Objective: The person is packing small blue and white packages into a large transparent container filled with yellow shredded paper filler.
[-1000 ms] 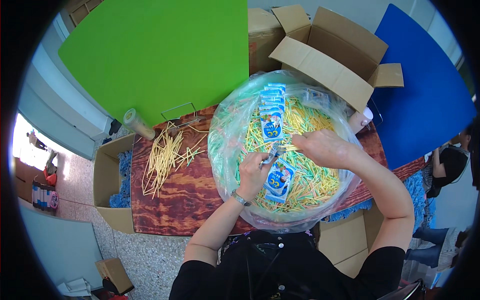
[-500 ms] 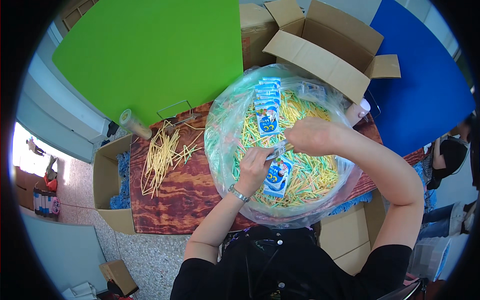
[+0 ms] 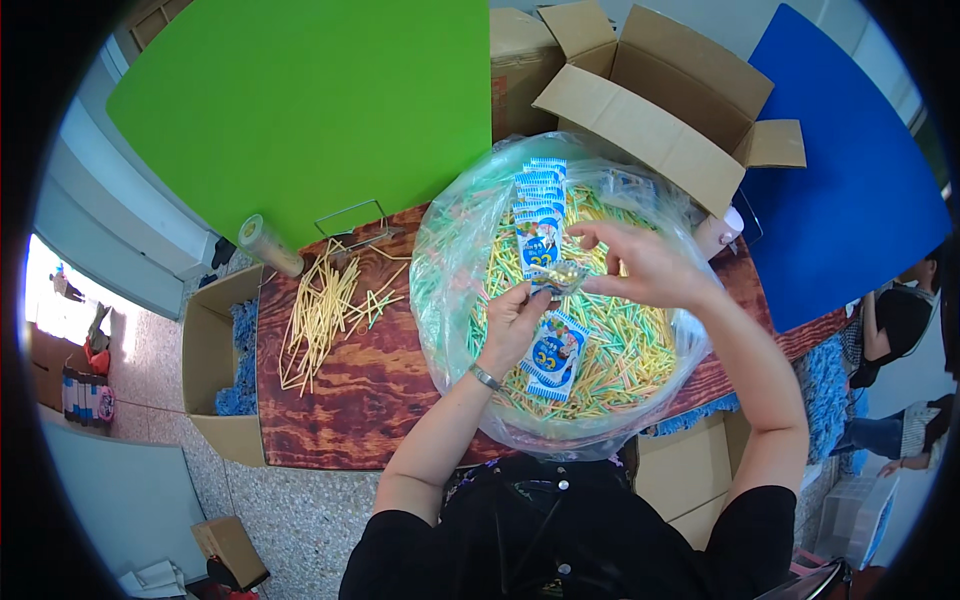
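A small clear-and-printed packet [image 3: 562, 276] is pinched between the thumb and fingers of my left hand [image 3: 512, 325], above a large plastic bag [image 3: 437, 300]. My right hand [image 3: 645, 262] is just right of the packet, its fingers apart and its thumb close to the packet's edge; whether they touch is unclear. Thin sticks [image 3: 635, 350] in yellow, green and pink fill the bag. On them lie blue-and-white packets: an overlapping row [image 3: 540, 235] beyond my hands and a few more [image 3: 557, 350] nearer me.
Loose yellow sticks [image 3: 322, 310] lie on the wood-grain table [image 3: 350, 425] at left, near a wire stand [image 3: 352, 222] and a clear cylinder [image 3: 268, 243]. An opened cardboard box [image 3: 640, 125] stands behind the bag, a white bottle [image 3: 722, 232] beside it. People [image 3: 897, 318] are at far right.
My right hand has opened and lifted slightly away from the packet, its fingers now spread. The left hand keeps its pinch, with the packet turned and raised a little.
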Tool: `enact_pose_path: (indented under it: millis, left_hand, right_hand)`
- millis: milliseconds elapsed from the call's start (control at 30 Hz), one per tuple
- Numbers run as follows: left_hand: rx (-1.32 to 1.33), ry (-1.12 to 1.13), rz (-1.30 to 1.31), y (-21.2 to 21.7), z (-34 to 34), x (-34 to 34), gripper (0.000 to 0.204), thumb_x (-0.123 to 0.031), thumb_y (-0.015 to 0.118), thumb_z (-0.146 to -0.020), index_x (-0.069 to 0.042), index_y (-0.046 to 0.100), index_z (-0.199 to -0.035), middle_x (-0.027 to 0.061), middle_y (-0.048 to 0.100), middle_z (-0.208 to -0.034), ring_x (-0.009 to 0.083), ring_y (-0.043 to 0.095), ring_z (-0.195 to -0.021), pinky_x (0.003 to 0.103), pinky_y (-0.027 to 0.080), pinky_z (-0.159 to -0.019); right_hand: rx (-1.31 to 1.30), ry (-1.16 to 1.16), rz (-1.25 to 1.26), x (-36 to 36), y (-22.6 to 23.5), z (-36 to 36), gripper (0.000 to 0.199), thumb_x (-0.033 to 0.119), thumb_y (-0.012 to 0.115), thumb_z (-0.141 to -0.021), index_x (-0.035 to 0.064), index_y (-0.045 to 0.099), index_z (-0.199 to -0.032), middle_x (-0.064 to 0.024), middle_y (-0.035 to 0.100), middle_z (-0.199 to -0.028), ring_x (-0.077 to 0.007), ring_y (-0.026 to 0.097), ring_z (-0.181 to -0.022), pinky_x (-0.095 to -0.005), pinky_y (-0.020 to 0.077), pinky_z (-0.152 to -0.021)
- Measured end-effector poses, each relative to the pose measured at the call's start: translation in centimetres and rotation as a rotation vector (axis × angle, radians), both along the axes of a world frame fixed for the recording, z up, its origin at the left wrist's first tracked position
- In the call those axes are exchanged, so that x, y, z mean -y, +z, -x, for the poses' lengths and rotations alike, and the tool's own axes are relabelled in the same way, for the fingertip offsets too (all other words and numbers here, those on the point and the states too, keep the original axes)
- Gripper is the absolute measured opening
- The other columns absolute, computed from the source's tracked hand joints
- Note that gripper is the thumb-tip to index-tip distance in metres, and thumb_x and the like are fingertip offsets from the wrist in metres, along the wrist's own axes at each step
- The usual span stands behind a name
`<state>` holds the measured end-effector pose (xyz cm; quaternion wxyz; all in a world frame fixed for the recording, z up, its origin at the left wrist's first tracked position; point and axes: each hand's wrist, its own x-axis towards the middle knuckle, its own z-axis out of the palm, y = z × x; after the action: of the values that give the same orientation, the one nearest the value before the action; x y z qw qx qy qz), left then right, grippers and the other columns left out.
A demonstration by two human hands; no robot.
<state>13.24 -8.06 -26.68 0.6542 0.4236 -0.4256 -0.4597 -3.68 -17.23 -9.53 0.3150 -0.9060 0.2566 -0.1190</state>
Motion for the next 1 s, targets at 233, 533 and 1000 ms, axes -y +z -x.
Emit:
enact_pose_path:
  millis: [233,533,1000]
  left_hand:
    - [-0.005,-0.035,0.01,-0.4,-1.4,0.6,0.027,-0.012,0.049,-0.1,0.002,0.061,-0.119,0.0053,0.066,-0.11,0.0113,0.062,-0.097,0.031,0.055,-0.088]
    - [0.149,0.061,-0.119,-1.5,-2.8,0.8,0.029,-0.019,0.054,-0.098,-0.003,0.062,-0.121,0.0032,0.065,-0.102,0.0106,0.061,-0.093,0.025,0.052,-0.074]
    - [1.598,0.198,0.195,-3.7,-2.9,3.9,0.038,-0.024,0.058,-0.089,-0.004,0.058,-0.121,0.0093,0.051,-0.137,0.0337,0.043,-0.128,0.059,0.032,-0.105]
  right_hand:
    - [0.307,-0.057,0.131,0.7,-6.5,-1.0,0.019,0.006,0.067,-0.083,0.0041,0.066,-0.102,-0.012,0.068,-0.089,-0.0275,0.068,-0.077,-0.0338,0.0529,-0.065]
    - [0.393,-0.139,0.084,2.0,-9.8,-2.7,0.013,0.003,0.064,-0.085,0.0034,0.066,-0.098,-0.0114,0.069,-0.086,-0.0226,0.069,-0.073,-0.0316,0.0533,-0.064]
    - [0.032,-0.027,0.205,3.7,-14.7,-1.5,0.021,0.021,0.068,-0.083,0.0072,0.062,-0.098,-0.0132,0.063,-0.092,-0.0315,0.064,-0.079,-0.0395,0.051,-0.069]
